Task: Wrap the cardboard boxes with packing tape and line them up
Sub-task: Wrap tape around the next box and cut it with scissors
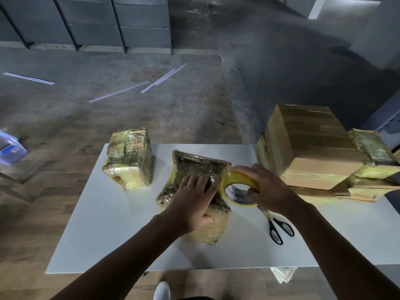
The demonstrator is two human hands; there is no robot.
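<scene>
At frame centre my left hand (192,200) lay flat, fingers straight, pinning the box (194,165) to the table (108,234), I judged so it could not slide; my right hand (268,191) curled round the tape roll (240,185), held against the box's right edge to lay tape.

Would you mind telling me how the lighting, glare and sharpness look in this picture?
Head view: dim overall, white table brightest; glare glints on the wrapped box under the left hand; print inside the tape roll in the right hand reads clearly.
</scene>
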